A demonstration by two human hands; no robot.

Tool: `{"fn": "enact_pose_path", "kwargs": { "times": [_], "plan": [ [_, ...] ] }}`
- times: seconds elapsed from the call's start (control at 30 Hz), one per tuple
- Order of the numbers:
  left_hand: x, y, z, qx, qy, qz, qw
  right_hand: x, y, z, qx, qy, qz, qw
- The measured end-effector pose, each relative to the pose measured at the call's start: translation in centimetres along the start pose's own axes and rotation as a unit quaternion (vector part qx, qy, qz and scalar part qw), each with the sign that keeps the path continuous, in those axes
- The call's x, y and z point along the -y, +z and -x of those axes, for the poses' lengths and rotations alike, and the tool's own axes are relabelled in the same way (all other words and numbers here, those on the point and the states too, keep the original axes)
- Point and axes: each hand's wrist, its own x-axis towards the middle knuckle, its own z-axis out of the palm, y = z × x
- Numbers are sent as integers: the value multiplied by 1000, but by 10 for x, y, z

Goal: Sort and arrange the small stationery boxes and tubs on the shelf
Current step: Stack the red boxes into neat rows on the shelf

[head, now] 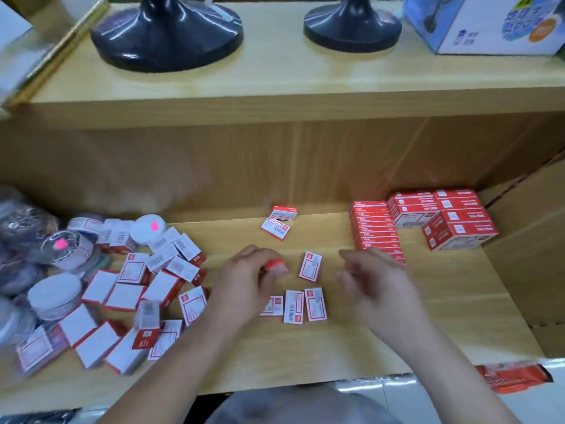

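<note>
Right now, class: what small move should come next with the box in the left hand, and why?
Probably set the small red box pinched in the left hand down beside the three boxes lying side by side near the shelf front. They already form a row, the right hand is open and empty, and a jumbled pile waits on the left.

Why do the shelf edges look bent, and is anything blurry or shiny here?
Head view: the wide lens bows the shelf at its edges; the right hand is smeared by motion, the left hand, pinching a small red box, less so; the tubs far left look soft; glare streaks the dark round bases above.
</note>
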Motion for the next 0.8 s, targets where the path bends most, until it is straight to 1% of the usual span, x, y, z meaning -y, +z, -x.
{"fn": "enact_pose_path", "kwargs": {
  "times": [0.07, 0.13, 0.2, 0.27, 0.43, 0.5, 0.6, 0.67, 0.73, 0.8],
  "plan": [
    [-5, -4, -1, -6, -60, 109, 992, 10, 19, -26, 99, 15, 103, 990],
    [-3, -4, -2, 12, -108, 206, 973, 16, 34, -44, 168, 52, 187, 967],
    [0, -6, -3, 7, -137, 238, 962, 16, 46, -52, 213, 97, 218, 947],
    [3, -9, -4, 9, -137, 270, 953, 13, 53, -55, 224, 121, 213, 943],
    [3, -10, -9, 11, -152, 306, 940, 5, 52, -59, 162, 128, 72, 976],
    [1, -6, -13, 14, -173, 322, 931, 1, 48, -61, 137, 123, -2, 983],
    [-4, -5, -16, 24, -201, 371, 906, -3, 36, -62, 103, 91, -88, 987],
    [-6, -5, -17, 28, -217, 391, 894, -2, 27, -61, 108, 104, -156, 976],
    [-8, -5, -17, 30, -225, 399, 888, 1, 21, -59, 116, 158, -241, 951],
    [-10, -3, -15, 31, -231, 404, 885, 2, 18, -58, 111, 202, -286, 930]
  ]
}}
